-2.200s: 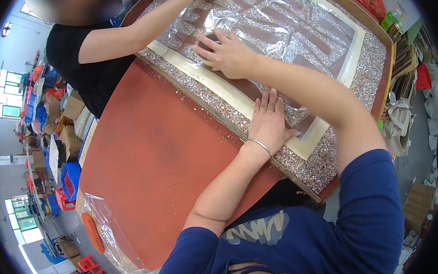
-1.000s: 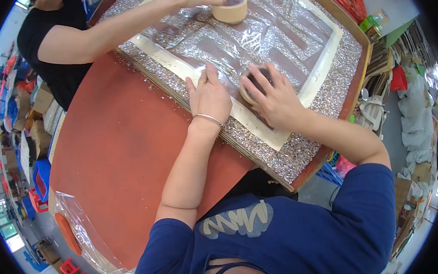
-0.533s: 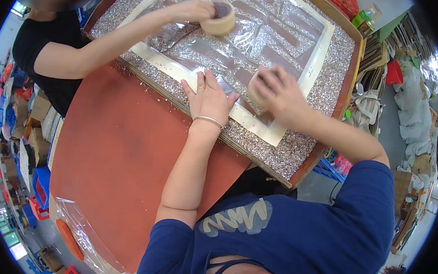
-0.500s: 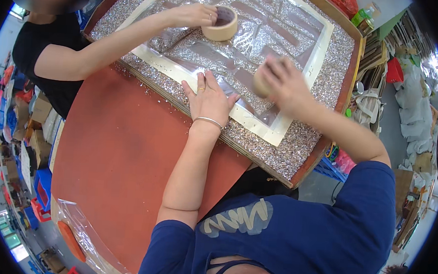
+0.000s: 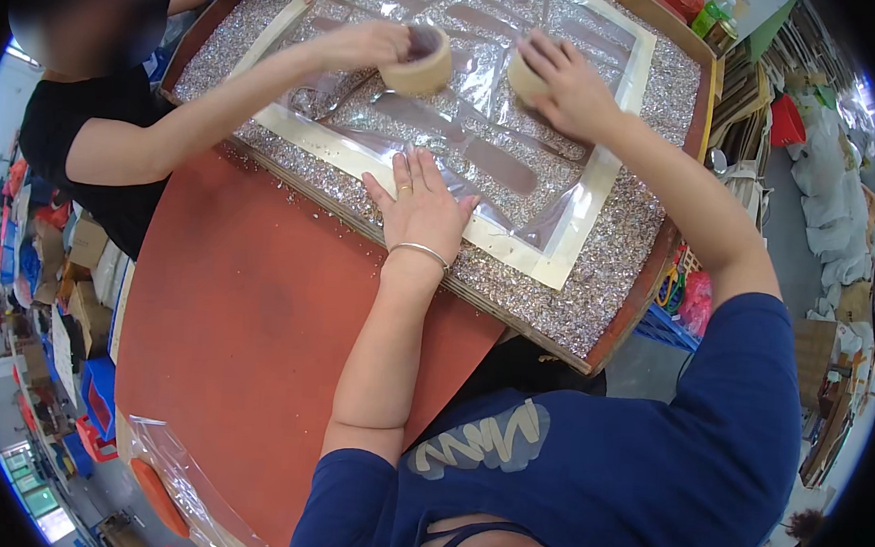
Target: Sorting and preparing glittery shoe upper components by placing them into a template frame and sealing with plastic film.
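Note:
My left hand (image 5: 424, 204) lies flat with fingers spread on the near edge of a clear plastic sheet (image 5: 504, 167) bordered with cream tape (image 5: 548, 265). My right hand (image 5: 572, 89) is wrapped round a cream tape roll (image 5: 526, 78), which rests on the sheet toward its far right. Across from it, a co-worker's hand (image 5: 371, 45) grips another tape roll (image 5: 417, 64) on the same sheet. Brownish rounded-oblong shapes (image 5: 501, 167) show in the sheet. Beneath it spreads a layer of glittery silver-brown flakes (image 5: 595, 313) in a shallow wooden tray (image 5: 647, 286).
A reddish-brown board (image 5: 264, 333) lies on the near left, with loose flakes on it. Clear film (image 5: 189, 479) hangs over its lower left edge. The co-worker in black (image 5: 94, 152) stands at the left. Stacked boards and a red container (image 5: 787, 122) are at the right.
My right hand and its tape roll have moved away from me across the sheet. The co-worker's roll has shifted slightly left. My left hand stays pressed on the near edge.

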Motion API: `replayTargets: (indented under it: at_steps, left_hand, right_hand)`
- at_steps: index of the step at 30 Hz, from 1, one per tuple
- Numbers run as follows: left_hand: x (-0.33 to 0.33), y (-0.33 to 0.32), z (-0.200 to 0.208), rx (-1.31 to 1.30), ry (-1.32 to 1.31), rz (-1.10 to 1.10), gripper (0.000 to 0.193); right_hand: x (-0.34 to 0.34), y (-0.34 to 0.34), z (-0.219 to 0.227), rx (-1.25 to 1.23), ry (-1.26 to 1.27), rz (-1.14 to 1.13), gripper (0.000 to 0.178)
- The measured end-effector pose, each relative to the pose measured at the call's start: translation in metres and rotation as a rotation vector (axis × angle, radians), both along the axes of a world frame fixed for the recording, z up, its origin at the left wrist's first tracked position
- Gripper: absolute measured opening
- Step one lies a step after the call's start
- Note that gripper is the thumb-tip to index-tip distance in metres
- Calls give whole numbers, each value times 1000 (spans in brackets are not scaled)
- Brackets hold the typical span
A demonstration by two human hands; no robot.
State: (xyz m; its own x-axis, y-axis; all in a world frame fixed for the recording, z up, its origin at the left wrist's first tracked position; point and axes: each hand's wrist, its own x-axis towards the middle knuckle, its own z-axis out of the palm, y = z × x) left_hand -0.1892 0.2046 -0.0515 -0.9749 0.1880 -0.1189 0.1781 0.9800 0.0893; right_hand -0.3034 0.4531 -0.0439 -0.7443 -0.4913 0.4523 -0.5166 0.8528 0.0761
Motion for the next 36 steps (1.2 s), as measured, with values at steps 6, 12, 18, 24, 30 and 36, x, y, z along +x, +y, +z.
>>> replayTargets:
  at_steps: [6, 12, 18, 24, 30, 36]
  left_hand:
    - [1, -5, -7, -3, -21, 41, 82]
    - [0, 8, 2, 14, -35, 6, 84]
    - [0, 3, -5, 10, -29, 27, 87]
    - [2, 6, -1, -9, -2, -8, 88]
    - [0, 1, 3, -34, -31, -1, 79]
    - [4, 2, 9, -87, 9, -59, 58]
  right_hand:
    - [19, -55, -10, 51, -46, 41, 67]
    - [-41, 13, -7, 55, -49, -28, 65]
    - [24, -4, -9, 148, -145, 36, 58]
    - [46, 49, 8, 476, 13, -43, 56]
    - [21, 47, -9, 63, -193, -102, 63]
    - [25, 54, -7, 162, -61, 81, 62]
